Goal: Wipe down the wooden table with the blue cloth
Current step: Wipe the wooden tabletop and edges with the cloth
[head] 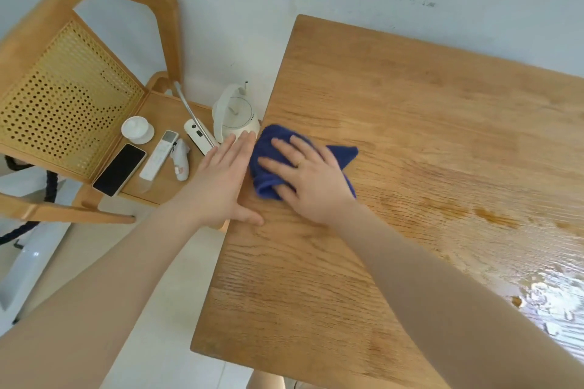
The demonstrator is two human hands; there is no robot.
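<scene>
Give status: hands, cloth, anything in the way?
Right hand flat on blue cloth, pressing it at table left edge. Left hand open, held at that edge. Table bare ahead; kettle on chair alongside.

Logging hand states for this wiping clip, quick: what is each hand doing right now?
Left hand: open, flat at the table edge, holding nothing.
Right hand: open, fingers spread, pressing the blue cloth onto the table.
</scene>
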